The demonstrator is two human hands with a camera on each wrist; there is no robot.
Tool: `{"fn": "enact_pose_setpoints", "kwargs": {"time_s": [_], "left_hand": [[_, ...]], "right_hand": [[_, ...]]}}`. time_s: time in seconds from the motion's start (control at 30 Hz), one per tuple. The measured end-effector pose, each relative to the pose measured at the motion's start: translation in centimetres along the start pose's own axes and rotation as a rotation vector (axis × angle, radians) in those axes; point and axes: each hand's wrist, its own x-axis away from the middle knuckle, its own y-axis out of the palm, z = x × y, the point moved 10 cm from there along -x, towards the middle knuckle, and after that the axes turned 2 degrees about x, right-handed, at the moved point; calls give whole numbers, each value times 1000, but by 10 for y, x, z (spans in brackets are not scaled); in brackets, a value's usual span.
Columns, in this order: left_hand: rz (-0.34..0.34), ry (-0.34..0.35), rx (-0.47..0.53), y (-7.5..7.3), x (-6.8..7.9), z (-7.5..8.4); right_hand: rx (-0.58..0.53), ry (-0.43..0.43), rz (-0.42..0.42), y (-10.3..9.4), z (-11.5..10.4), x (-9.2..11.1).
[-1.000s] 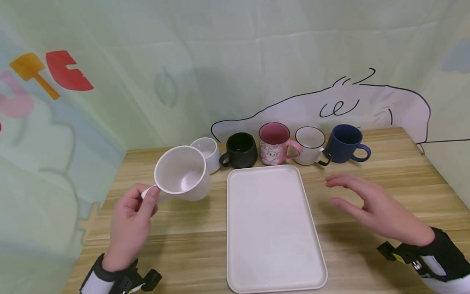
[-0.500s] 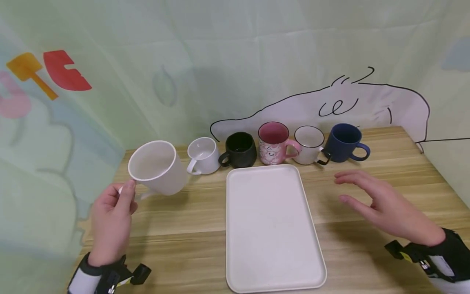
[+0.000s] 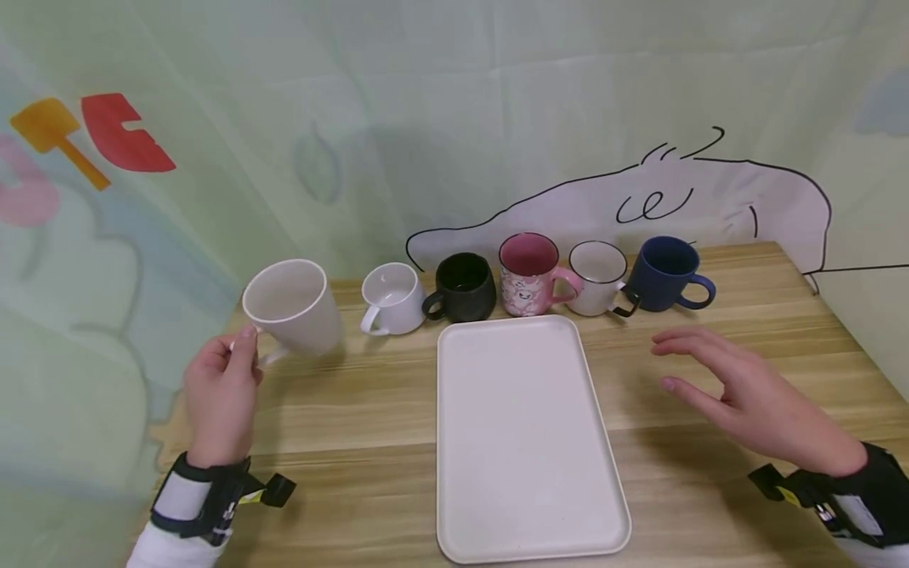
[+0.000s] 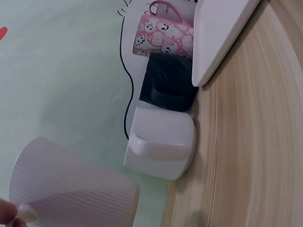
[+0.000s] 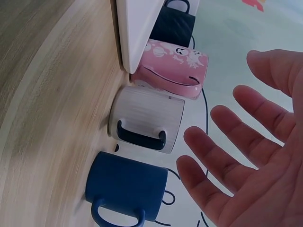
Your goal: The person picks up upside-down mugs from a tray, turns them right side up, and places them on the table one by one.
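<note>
My left hand [image 3: 222,394] pinches the handle of a large white ribbed mug [image 3: 312,319] at the left of the table. In the left wrist view this ribbed mug [image 4: 71,184] appears held a little above the wood, its base apart from it. Just to its right stands a small white cup [image 3: 398,304], its handle towards me. My right hand [image 3: 738,386] hovers over the right side of the table with fingers spread and loosely bent, holding nothing. Nearest to it are a blue mug [image 5: 128,184] and a white mug with a black handle [image 5: 147,118].
A white rectangular tray [image 3: 529,442] lies mid-table. Behind it a row along the back edge includes a black mug [image 3: 469,292] and a pink patterned mug [image 3: 529,284]. A printed cloth backdrop [image 3: 454,118] hangs close behind the table and along its left side.
The left hand has carried the large white mug left and slightly back, uncovering the small white cup. The mug now sits more upright. The right hand has drifted slightly right.
</note>
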Motion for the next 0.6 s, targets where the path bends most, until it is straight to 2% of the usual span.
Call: {"fn": "enact_pose_setpoints", "kwargs": {"time_s": [0.13,0.37,0.6], "left_hand": [[2,-13,-19,5,-10,-7],[-17,-29,-139,17,-24,-19],[-46,-33,-197,28,-31,-32]], "right_hand": [[0,-6,9,-2,0,1],[-6,-15,20,-3,-1,3],[4,13,-2,1,2,3]]}}
